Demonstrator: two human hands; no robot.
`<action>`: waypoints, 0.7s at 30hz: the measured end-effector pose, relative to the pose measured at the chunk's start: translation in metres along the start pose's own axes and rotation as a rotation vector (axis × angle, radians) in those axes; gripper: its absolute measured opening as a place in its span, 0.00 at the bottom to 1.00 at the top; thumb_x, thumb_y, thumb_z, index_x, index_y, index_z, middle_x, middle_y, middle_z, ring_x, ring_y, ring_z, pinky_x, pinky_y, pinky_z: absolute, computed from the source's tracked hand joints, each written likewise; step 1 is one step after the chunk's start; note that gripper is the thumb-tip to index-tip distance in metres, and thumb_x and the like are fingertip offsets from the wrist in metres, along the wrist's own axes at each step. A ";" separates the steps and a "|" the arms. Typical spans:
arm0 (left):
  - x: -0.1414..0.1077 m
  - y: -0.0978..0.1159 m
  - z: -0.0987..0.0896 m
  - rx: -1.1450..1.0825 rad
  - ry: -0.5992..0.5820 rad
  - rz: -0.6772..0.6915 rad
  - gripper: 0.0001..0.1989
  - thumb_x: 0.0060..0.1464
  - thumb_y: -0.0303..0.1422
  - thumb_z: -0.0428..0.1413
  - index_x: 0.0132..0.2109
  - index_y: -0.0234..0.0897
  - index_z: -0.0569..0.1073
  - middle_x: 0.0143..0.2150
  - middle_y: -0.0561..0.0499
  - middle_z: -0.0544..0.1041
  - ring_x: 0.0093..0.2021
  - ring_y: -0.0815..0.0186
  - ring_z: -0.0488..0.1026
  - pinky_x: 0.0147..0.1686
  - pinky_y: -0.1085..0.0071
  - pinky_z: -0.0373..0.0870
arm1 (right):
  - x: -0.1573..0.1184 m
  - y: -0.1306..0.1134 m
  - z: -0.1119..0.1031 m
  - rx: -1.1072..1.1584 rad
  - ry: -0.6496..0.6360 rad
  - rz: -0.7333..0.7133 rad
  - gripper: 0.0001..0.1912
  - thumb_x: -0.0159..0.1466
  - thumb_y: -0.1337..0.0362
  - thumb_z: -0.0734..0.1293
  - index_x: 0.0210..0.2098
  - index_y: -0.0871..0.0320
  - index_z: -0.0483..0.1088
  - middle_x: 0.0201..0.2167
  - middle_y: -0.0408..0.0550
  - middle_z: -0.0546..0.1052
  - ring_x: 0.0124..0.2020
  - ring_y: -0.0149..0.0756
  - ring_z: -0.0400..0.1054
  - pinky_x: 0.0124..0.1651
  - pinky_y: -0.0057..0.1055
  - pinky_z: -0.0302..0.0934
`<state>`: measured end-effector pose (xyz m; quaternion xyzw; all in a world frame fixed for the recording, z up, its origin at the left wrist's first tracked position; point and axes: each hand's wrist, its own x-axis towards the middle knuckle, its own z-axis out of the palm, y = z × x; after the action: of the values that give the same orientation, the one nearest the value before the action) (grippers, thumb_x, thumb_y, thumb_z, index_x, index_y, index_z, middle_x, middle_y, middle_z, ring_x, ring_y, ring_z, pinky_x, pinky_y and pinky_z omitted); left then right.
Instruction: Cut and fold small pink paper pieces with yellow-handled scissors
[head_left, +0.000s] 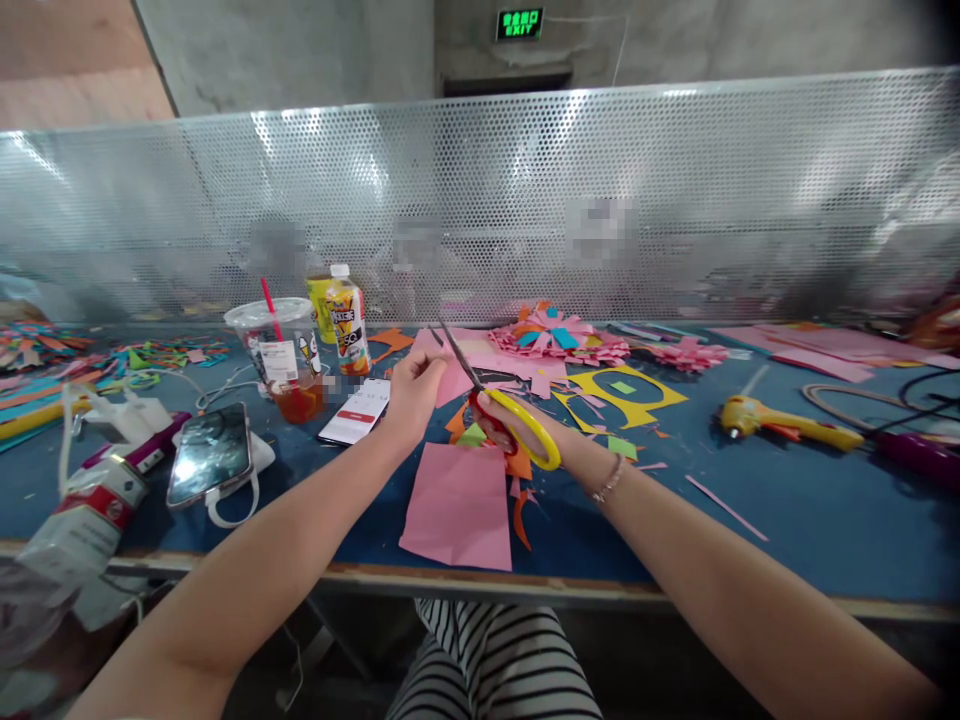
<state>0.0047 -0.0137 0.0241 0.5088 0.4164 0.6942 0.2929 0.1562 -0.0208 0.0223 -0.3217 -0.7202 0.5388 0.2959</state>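
Note:
My left hand is closed in a pinch on a piece of pink paper, whose edges blend with a pink sheet lying behind it. My right hand grips scissors with yellow and red handles. Their blades are parted and point up and away, just right of my left fingertips. Below my hands, a pink paper square lies near the table's front edge. Orange scraps and a green scrap surround it.
At left stand a plastic cup with a red straw, a juice bottle and phones. A pink paper flower and a yellow cut-out sheet lie behind. To the right rests a yellow glue gun. A perforated metal screen borders the table.

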 end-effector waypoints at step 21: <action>0.000 -0.004 0.000 -0.043 -0.030 0.040 0.12 0.46 0.33 0.53 0.21 0.36 0.59 0.19 0.57 0.55 0.22 0.75 0.54 0.23 0.75 0.53 | -0.001 -0.002 0.009 -0.278 0.186 0.031 0.27 0.59 0.41 0.53 0.17 0.58 0.57 0.08 0.38 0.57 0.07 0.23 0.49 0.10 0.23 0.44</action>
<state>0.0041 -0.0119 0.0206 0.5208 0.3868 0.7011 0.2960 0.1498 -0.0270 0.0218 -0.4193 -0.7521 0.4064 0.3055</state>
